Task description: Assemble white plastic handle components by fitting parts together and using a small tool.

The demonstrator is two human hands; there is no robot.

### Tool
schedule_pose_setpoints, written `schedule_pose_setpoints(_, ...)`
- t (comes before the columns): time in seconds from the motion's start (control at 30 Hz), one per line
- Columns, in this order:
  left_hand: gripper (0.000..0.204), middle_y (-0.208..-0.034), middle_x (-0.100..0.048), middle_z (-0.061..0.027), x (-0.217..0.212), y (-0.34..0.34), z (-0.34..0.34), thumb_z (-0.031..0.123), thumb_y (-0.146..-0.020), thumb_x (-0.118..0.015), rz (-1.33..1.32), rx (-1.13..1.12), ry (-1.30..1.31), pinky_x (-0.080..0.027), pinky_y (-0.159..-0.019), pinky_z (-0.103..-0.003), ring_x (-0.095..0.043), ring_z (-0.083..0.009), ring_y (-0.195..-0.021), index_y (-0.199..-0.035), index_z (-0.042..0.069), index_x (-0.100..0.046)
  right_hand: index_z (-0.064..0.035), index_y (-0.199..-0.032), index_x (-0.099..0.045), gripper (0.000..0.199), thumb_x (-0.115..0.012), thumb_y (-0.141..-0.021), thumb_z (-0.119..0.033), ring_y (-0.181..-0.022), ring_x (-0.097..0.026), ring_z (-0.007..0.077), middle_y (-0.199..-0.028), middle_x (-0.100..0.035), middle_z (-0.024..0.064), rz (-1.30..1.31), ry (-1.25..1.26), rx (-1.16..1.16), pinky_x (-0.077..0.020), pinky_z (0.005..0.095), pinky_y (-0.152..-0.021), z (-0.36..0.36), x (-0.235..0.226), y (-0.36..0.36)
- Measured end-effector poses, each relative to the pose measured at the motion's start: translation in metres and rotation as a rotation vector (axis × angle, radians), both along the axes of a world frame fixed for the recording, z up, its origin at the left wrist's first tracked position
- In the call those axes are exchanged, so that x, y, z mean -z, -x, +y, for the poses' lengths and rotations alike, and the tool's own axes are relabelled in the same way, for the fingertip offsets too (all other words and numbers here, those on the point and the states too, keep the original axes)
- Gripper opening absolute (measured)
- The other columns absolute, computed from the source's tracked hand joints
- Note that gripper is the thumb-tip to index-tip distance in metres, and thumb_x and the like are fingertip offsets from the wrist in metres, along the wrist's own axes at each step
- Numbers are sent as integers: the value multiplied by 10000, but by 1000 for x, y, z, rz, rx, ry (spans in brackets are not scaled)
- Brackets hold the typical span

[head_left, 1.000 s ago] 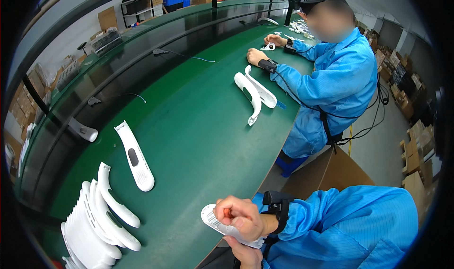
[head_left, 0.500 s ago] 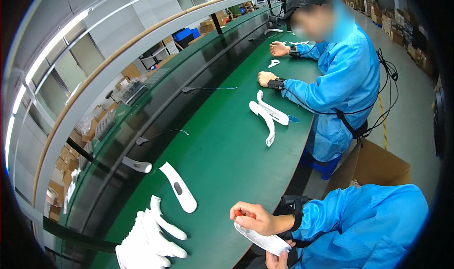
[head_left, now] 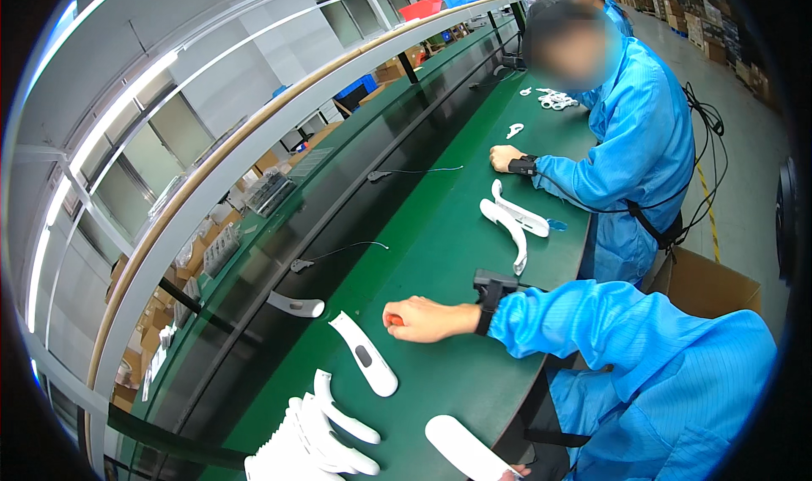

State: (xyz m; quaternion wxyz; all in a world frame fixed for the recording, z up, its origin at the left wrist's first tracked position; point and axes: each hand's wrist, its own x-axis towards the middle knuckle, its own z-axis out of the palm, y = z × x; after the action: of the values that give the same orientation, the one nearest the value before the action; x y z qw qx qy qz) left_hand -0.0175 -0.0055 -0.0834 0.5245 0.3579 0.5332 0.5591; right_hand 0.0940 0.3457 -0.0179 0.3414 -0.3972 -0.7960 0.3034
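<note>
My right hand point(head_left: 433, 320) is held above the green table, its fingers curled around a small orange object point(head_left: 394, 320) that is mostly hidden, so its kind does not show. At the bottom edge, my left hand point(head_left: 513, 472) is only partly visible, gripping the end of a long white plastic shell point(head_left: 463, 445) whose smooth outer side faces up. Beside my right hand lies a white shell with a dark oval window point(head_left: 364, 356). Nearer the bottom is a stack of curved white shells point(head_left: 309, 443). Another shell with a grey oval point(head_left: 296, 304) rests at the dark strip.
Two curved white parts point(head_left: 514, 223) lie farther along the green table point(head_left: 440, 379). A co-worker's hand point(head_left: 506, 158) rests beyond them, near small white pieces point(head_left: 556, 100). Two thin cables point(head_left: 347, 251) cross the table's far side. A cardboard box point(head_left: 710, 285) stands on the floor at right.
My right hand has moved away from the white shell and out over the table, keeping the orange object. The shell in my left hand now shows its smooth side. The view has shifted.
</note>
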Motion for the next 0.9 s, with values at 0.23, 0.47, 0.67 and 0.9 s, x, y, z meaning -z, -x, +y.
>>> schedule_pose_setpoints(0.23, 141, -848, -660, -132, 19, -1, 5, -18, -887, -511, -25, -6, 32, -508, -672, -277, -638, -172, -730, -1015, -73, -532, 2, -931, -557, 202, -536, -829, -171, -829, -623, 392, -886, -631, 215, -186, -146, 158, -483, 489, -711, 99, 41, 52)
schedule_pose_setpoints(0.47, 162, -848, -666, -67, 36, 16, 7, 75, -872, -630, 135, -91, 150, -476, -697, -265, -585, -109, -772, -980, -45, -619, -31, -998, -558, 264, -597, -831, -232, -812, -634, 387, -933, -597, 231, -259, -290, 316, -507, 485, -694, 183, 58, 123)
schedule_pose_setpoints(0.67, 210, -820, -658, -53, 60, 22, -2, 117, -854, -678, 154, -41, 212, -470, -689, -263, -567, -107, -756, -980, -45, -632, -75, -1244, -493, 506, -639, -802, -272, -863, -645, 371, -1059, -567, 225, -370, -213, 340, -527, 462, -733, 222, 63, 147)
schedule_pose_setpoints(0.9, 177, -859, -653, -51, 44, 16, 1, 90, -869, -651, 90, -32, 147, -467, -683, -261, -561, -104, -760, -983, -43, -623, -53, -1090, -561, 336, -581, -841, -278, -843, -647, 379, -1033, -568, 232, -382, -191, 435, -525, 454, -719, 213, 49, 120)
